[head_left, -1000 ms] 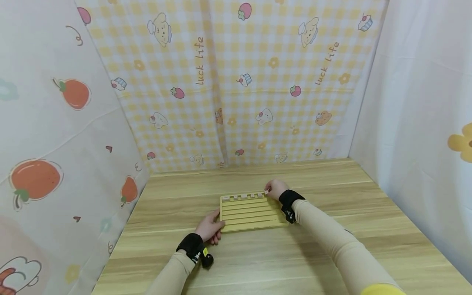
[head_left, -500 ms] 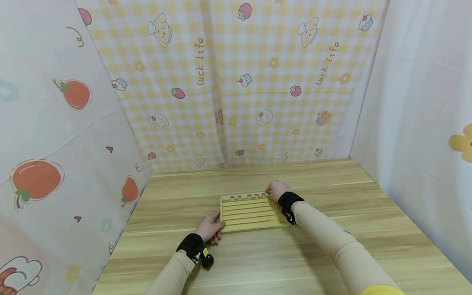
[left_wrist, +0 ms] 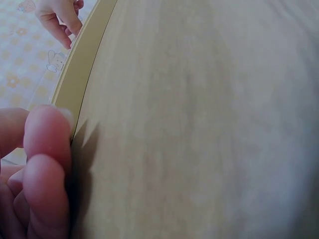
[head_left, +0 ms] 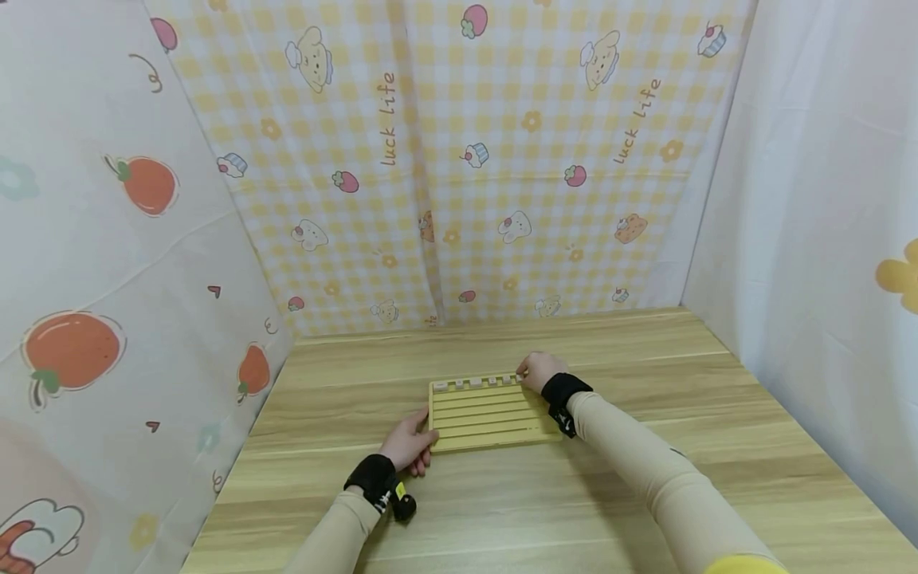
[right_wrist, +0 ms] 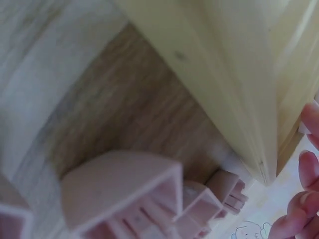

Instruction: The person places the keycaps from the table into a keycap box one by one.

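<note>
In the head view a yellow ridged keycap tray (head_left: 488,416) lies on the wooden table, with several pale keycaps (head_left: 476,383) spaced along its far row. My left hand (head_left: 407,443) grips the tray's left edge, thumb on top and fingers at the side. Over the far right corner, my right hand (head_left: 543,370) pinches a small pale keycap (head_left: 519,377), mostly hidden by the fingertips. The left wrist view shows curled fingers (left_wrist: 47,144) against the tray's side wall (left_wrist: 82,74). Part of my right hand (right_wrist: 301,199) appears at the right wrist view's edge.
Loose pink keycaps (right_wrist: 119,189) lie on the table beside the tray in the right wrist view; my right arm hides that spot in the head view. Patterned cloth walls (head_left: 502,159) enclose the table's back and sides. Wooden tabletop (head_left: 502,510) extends in front of the tray.
My right hand has shifted very slightly right, and the keycap in its fingers sits lower, at the tray's far row. My left hand and the tray stay put.
</note>
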The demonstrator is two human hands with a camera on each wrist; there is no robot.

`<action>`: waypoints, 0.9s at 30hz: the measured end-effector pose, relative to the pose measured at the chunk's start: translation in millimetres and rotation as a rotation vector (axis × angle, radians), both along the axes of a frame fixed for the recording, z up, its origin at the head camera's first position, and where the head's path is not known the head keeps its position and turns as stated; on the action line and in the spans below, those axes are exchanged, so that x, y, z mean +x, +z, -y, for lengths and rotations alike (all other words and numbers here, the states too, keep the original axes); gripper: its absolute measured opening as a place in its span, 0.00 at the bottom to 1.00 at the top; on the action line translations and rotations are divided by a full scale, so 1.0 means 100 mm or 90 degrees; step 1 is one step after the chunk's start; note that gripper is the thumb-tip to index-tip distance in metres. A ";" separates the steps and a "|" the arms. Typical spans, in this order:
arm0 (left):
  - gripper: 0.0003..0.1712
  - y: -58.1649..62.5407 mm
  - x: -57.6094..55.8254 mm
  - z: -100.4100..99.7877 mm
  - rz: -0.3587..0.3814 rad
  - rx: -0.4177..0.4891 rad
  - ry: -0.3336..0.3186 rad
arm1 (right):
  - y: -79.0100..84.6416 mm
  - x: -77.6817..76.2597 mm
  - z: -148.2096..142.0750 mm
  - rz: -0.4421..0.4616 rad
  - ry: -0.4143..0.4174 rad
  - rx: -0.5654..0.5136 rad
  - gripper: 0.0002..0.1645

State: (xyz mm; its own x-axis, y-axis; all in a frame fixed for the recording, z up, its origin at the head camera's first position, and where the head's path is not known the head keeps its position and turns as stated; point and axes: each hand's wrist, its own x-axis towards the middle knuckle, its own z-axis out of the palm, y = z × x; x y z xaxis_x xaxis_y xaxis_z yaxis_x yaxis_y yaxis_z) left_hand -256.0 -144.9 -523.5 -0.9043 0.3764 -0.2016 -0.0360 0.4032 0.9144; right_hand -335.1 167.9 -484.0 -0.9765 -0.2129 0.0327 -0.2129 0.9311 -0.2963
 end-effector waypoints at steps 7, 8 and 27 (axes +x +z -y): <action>0.41 0.01 -0.01 -0.01 0.002 -0.002 -0.003 | 0.18 0.04 -0.27 0.071 -0.012 -0.039 0.11; 0.41 0.01 -0.01 -0.01 0.002 -0.003 -0.001 | 0.19 0.04 -0.33 0.072 -0.009 -0.040 0.12; 0.41 0.01 0.01 0.02 0.011 0.010 -0.001 | 0.26 0.41 -1.25 0.160 -0.025 0.001 0.02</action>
State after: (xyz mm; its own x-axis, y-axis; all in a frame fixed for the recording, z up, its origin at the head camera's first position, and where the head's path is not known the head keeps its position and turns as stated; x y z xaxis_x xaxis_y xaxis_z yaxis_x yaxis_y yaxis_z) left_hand -255.1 -146.9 -523.0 -0.8999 0.3817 -0.2108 -0.0507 0.3886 0.9200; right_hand -294.5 293.3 -457.7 -0.9614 -0.1753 -0.2121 -0.0971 0.9373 -0.3346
